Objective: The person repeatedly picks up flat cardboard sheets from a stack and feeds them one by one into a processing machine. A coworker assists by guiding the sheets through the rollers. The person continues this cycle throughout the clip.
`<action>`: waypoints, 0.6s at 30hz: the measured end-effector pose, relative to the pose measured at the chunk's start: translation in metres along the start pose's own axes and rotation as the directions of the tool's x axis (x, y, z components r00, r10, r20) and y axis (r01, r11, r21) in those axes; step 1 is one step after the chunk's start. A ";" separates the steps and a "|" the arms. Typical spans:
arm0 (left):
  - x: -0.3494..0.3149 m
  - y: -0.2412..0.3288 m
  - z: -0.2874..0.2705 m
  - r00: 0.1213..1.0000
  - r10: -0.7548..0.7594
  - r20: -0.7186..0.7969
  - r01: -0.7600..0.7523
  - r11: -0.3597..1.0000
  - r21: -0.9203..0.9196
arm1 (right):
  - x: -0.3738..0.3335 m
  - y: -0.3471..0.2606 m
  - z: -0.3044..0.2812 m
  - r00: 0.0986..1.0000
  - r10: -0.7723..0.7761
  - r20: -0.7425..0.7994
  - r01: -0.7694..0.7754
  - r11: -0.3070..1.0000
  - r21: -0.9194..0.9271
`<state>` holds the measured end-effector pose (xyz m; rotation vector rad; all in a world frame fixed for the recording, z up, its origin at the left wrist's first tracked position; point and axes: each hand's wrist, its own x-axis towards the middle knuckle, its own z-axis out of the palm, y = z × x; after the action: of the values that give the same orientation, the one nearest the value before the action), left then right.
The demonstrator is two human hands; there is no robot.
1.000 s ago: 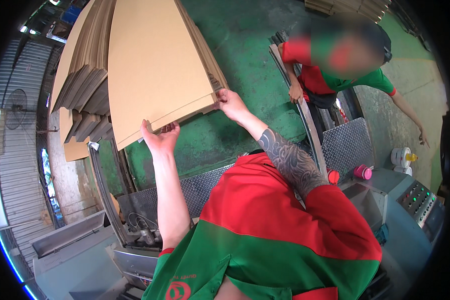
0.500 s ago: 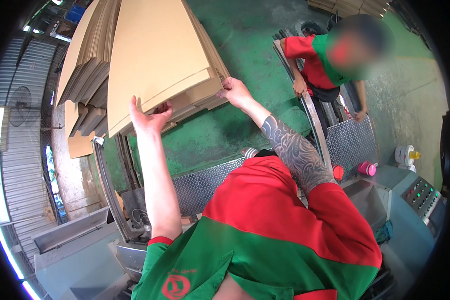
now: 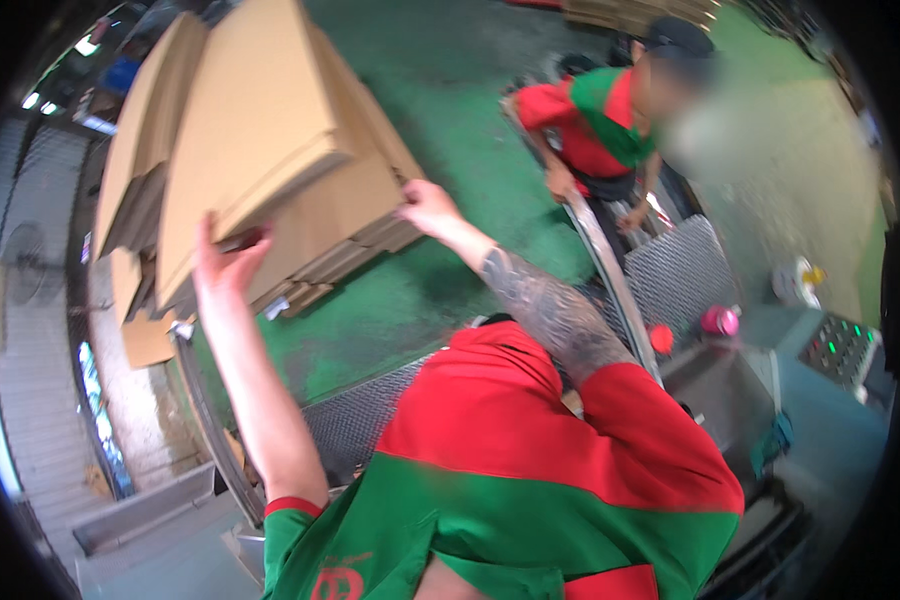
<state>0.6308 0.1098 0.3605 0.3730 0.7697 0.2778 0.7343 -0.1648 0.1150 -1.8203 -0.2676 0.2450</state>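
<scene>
A tall stack of tan cardboard sheets point(image 3: 360, 215) stands in front of me, with a few upper cardboard sheets point(image 3: 245, 120) lying skewed to the left on top. My left hand point(image 3: 232, 262) is closed on the near edge of these upper sheets, thumb on top and fingers underneath. At the near right corner of the stack, my right hand point(image 3: 430, 207) is closed with its fingertips at a cardboard edge. Motion blur hides exactly what the right fingertips pinch, but they touch the lower sheets. Between the two hands, a broad strip of the lower cardboard shows.
Another cardboard stack point(image 3: 145, 130) stands at the left. A co-worker point(image 3: 610, 125) leans over a metal rail point(image 3: 600, 250) at the right. Blue-grey machinery with a button panel point(image 3: 840, 348) is at my right, near a pink container point(image 3: 720, 320). Checker plate point(image 3: 355, 410) covers the floor nearby.
The upper sheets have shifted left on the stack, exposing more cardboard beneath. My right hand is now farther from their corner. The whole view has turned slightly.
</scene>
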 end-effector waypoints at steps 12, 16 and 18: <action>0.039 -0.050 -0.067 0.989 0.067 -0.131 -0.069 0.998 -0.012 | 0.029 -0.055 -0.024 0.972 -0.113 -0.204 0.144 0.980 0.141; 0.037 -0.046 -0.072 0.980 0.160 -0.117 -0.146 0.982 0.119 | 0.092 -0.090 -0.017 0.998 -0.061 -0.028 0.064 0.993 0.103; 0.031 -0.042 -0.070 0.971 0.195 -0.138 -0.179 0.977 0.120 | 0.132 -0.105 -0.005 0.993 0.054 0.109 -0.064 0.994 0.093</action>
<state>0.6058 0.0990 0.2771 0.5320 0.8999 0.4467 0.8560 -0.1018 0.2142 -1.7238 -0.2723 0.3913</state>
